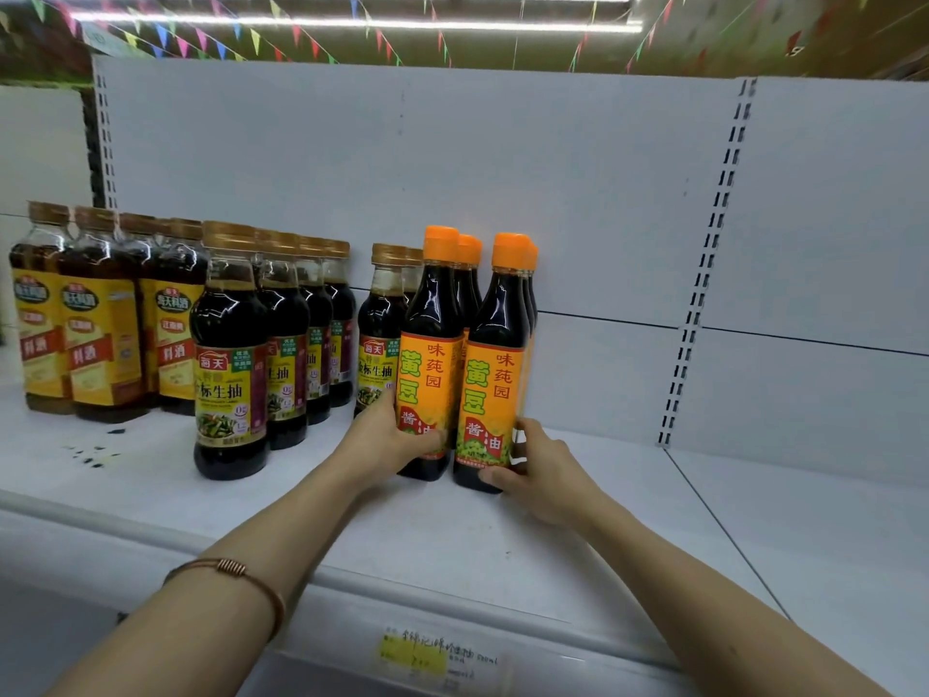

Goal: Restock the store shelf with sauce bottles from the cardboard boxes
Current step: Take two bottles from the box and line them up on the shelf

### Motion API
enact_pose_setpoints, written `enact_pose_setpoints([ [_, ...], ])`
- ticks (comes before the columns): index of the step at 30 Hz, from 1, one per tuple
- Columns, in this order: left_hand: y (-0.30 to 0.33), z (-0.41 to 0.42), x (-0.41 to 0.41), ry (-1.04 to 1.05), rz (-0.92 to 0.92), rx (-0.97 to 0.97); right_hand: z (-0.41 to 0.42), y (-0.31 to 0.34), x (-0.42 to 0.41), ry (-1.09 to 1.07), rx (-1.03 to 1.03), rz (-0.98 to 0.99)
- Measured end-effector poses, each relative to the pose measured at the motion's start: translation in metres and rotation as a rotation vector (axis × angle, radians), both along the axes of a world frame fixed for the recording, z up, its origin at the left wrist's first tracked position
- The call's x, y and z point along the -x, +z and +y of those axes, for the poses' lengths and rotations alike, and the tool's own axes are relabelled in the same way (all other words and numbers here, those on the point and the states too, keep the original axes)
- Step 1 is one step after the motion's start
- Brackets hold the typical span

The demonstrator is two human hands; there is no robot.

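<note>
Nearest the camera, a yellow price tag [414,659] with handwriting sits on the front rail of the shelf [603,535], below and in front of the orange-capped bottles. Two bare forearms reach over that rail, the left one wearing a thin copper-coloured bracelet [236,570].

Both hands meet at the orange-capped bottles, which stand upright near the middle of the white shelf. The left hand [387,435] is wrapped around the lower part of the left front bottle [432,354], thumb across the bottom of its orange label. The right hand [543,470] is closed on the base of the right front bottle [495,369], thumb at the front of the dark base and fingers curled around its right side. The two front bottles stand just beside each other, and more orange caps [470,249] show directly behind them.

Left of the orange-capped bottles, touching or nearly touching them, stand dark bottles with gold caps and yellow-green labels [379,334]. Farther left is a row of the same kind [228,354], running back toward the rear panel. Farthest left stand bottles with yellow box-like labels [100,314]. Small dark spots [93,457] mark the shelf in front of those.

Right of the orange-capped bottles the shelf board is bare up to a slotted upright [704,274]. Coloured pennant strings [251,37] hang overhead.
</note>
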State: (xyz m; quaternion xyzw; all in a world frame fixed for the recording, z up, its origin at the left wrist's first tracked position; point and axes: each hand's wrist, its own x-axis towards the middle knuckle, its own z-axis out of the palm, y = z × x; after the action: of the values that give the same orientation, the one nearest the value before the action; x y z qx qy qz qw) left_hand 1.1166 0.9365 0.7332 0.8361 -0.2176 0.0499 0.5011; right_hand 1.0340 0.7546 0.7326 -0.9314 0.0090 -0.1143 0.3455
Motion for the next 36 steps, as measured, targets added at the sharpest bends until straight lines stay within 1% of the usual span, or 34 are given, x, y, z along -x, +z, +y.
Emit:
enact_pose_setpoints([
  [4, -0.005, -0.001, -0.007, -0.038, 0.04, 0.015, -0.004, -0.002, -0.004, 0.015, 0.022, -0.004],
  [7, -0.006, -0.004, -0.01, -0.066, 0.063, 0.052, -0.006, -0.006, -0.014, 0.0, 0.088, 0.005],
  [9, -0.007, -0.005, -0.011, -0.089, 0.059, 0.051, -0.007, -0.009, -0.021, -0.019, 0.125, 0.016],
  [14, -0.01, -0.005, -0.012, -0.102, 0.033, 0.059, -0.009, -0.015, -0.031, -0.037, 0.138, -0.001],
  [19, -0.011, -0.004, -0.012, -0.083, 0.013, 0.051, -0.009, -0.016, -0.034, -0.055, 0.141, 0.0],
  [23, -0.011, -0.005, -0.015, -0.046, 0.026, 0.058, -0.012, -0.01, -0.03, -0.026, 0.138, 0.03],
  [28, -0.012, -0.005, -0.02, -0.01, 0.048, 0.06, -0.022, 0.0, -0.018, 0.038, 0.056, 0.048],
  [36, -0.013, -0.003, -0.023, -0.028, 0.086, 0.083, -0.02, -0.005, -0.016, 0.042, 0.057, 0.013],
])
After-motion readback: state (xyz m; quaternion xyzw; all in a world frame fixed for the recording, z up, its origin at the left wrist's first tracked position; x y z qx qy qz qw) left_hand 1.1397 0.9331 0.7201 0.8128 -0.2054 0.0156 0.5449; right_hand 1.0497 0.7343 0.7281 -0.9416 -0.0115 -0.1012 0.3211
